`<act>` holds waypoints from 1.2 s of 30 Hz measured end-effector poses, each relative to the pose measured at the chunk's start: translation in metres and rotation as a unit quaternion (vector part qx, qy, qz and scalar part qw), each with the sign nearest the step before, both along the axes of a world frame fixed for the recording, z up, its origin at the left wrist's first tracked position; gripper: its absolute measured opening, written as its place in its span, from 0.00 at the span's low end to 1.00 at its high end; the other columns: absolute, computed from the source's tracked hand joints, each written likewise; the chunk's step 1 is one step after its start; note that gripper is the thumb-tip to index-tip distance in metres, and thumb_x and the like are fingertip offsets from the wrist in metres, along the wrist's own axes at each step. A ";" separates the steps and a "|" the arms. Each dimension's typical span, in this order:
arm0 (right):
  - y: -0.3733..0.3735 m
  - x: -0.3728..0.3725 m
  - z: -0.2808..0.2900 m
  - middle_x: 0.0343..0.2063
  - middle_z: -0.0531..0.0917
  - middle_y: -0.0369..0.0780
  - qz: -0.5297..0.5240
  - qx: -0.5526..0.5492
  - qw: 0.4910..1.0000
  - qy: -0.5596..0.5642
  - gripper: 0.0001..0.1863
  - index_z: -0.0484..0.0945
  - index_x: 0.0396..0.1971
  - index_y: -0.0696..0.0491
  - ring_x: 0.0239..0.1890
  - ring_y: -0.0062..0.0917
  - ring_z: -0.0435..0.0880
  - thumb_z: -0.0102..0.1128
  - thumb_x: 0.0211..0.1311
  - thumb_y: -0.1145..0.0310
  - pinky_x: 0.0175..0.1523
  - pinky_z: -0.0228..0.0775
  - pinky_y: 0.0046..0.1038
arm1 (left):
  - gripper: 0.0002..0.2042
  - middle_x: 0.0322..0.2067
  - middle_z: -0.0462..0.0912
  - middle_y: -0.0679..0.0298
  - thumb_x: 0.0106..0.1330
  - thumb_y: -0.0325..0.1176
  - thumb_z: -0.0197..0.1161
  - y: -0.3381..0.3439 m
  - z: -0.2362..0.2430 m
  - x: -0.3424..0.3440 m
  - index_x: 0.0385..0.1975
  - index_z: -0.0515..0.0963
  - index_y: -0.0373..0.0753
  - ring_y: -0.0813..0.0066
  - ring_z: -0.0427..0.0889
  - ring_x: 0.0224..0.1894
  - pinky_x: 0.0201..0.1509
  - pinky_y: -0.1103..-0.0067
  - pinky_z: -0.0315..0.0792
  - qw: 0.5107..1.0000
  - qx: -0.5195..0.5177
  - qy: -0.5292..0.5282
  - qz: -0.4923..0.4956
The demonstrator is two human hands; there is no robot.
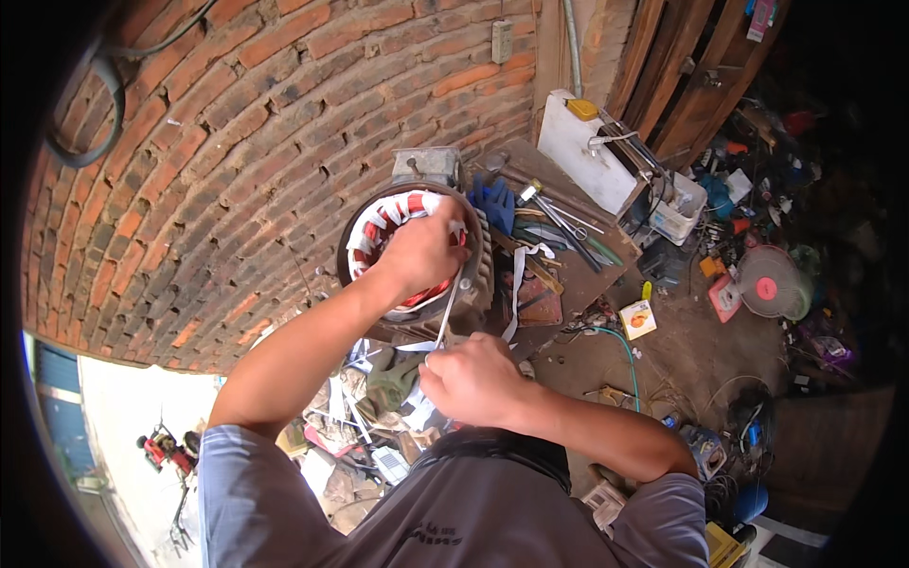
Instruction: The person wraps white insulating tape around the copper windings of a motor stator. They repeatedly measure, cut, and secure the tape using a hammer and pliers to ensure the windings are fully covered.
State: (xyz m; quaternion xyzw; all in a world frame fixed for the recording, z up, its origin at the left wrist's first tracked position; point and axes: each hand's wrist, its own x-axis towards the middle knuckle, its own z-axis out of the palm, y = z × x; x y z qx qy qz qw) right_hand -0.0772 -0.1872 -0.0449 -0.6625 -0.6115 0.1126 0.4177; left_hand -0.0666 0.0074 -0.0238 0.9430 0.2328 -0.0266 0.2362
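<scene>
Reaches left hand [428, 248] onto white-and-red wrapped coil ring [386, 210] inside round motor housing [486, 256], beside brick wall [237, 180]; cannot tell left fingers' opening or hold. Closes right hand [476, 381] into a fist, fingers curled tight on straight white strip [448, 317] running down from the housing. Has blue glove [495, 204] lying just right of the housing.

red brick wall [237, 189] left, wooden door [686, 114] upper right, littered brown floor [677, 336], bright daylight lower left

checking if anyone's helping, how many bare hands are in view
2: the left bare hand at the red-and-white wrapped ring, the right bare hand nearer the body, closed on a narrow white strip.
</scene>
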 end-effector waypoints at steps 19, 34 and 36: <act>0.017 0.040 0.005 0.11 0.78 0.48 0.342 0.031 0.931 0.124 0.14 0.76 0.13 0.58 0.16 0.46 0.82 0.60 0.55 0.69 0.25 0.74 0.46 | 0.13 0.30 0.85 0.40 0.62 0.37 0.64 -0.029 0.015 0.026 0.33 0.86 0.31 0.40 0.86 0.37 0.46 0.57 0.81 0.967 0.103 0.195 0.130; 0.008 0.028 0.019 0.13 0.78 0.48 0.201 0.053 0.958 0.199 0.16 0.73 0.17 0.57 0.17 0.45 0.82 0.63 0.62 0.69 0.26 0.74 0.43 | 0.15 0.43 0.88 0.48 0.58 0.37 0.64 -0.010 0.011 0.037 0.41 0.87 0.36 0.51 0.87 0.49 0.53 0.63 0.82 0.955 0.082 0.273 0.085; 0.004 0.031 0.023 0.17 0.81 0.50 0.192 0.016 0.965 0.178 0.15 0.76 0.19 0.59 0.22 0.48 0.84 0.61 0.64 0.67 0.30 0.76 0.45 | 0.16 0.45 0.87 0.48 0.59 0.36 0.63 -0.013 0.014 0.038 0.43 0.87 0.35 0.51 0.87 0.51 0.54 0.64 0.81 0.960 0.077 0.255 0.092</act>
